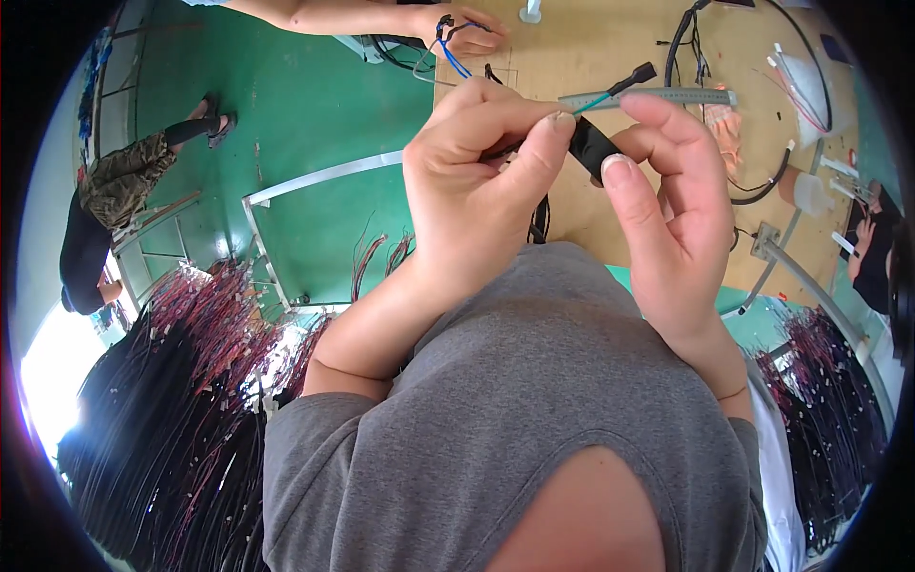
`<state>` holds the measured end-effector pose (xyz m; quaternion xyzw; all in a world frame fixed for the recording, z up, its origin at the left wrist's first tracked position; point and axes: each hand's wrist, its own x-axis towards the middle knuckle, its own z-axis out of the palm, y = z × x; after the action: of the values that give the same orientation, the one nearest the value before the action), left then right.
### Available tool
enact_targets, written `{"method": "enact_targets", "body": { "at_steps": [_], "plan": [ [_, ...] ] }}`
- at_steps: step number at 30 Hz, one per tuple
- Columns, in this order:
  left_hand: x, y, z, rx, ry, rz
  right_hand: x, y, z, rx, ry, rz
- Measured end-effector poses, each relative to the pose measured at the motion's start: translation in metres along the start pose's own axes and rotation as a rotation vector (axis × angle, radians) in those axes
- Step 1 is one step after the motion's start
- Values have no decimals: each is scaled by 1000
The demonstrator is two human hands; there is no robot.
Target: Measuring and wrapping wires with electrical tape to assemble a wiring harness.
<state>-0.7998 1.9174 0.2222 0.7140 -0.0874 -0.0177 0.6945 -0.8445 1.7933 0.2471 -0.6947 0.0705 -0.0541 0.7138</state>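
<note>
My left hand (481, 176) is closed, thumb and forefinger pinching a cable. From the pinch a thin green wire (595, 101) runs up to the right and ends in a black sleeved connector (633, 78). Between my hands stretches a glossy black strip (593, 149) that looks like tape. The thumb and fingers of my right hand (672, 191) grip its lower end. Dark cable shows below my left hand, mostly hidden by the fingers. Blue wires (456, 63) lie just beyond that hand.
A co-worker's hand (462, 30) rests at the far edge of the wooden table (572, 57). A metal ruler (696, 95), black cables (679, 48) and a tape roll (810, 194) lie to the right. Hanging wire bundles (162, 419) flank me. Another person (124, 191) is at far left.
</note>
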Motion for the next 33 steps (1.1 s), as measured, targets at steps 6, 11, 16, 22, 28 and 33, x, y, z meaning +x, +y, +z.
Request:
{"method": "enact_targets", "body": {
  "at_steps": [6, 11, 16, 22, 28, 33],
  "plan": [
    [2, -3, 0, -55, 19, -56, -2, -6, -5, -60, -36, -40],
    [-1, 1, 0, 6, 17, -1, 1, -2, -2, -202, 25, -125],
    [-3, 2, -1, -1, 5, -16, 2, 1, -1, -218, 46, -135],
    [-7, 0, 3, -28, 75, 27, 5, 9, 1, -227, 80, -160],
    [-9, 2, 9, 3, 38, 97, 4, 13, 2, -237, 74, -196],
    [-8, -2, 10, 87, 39, 213, 3, 12, 2, -242, 70, -183]
  ]
}}
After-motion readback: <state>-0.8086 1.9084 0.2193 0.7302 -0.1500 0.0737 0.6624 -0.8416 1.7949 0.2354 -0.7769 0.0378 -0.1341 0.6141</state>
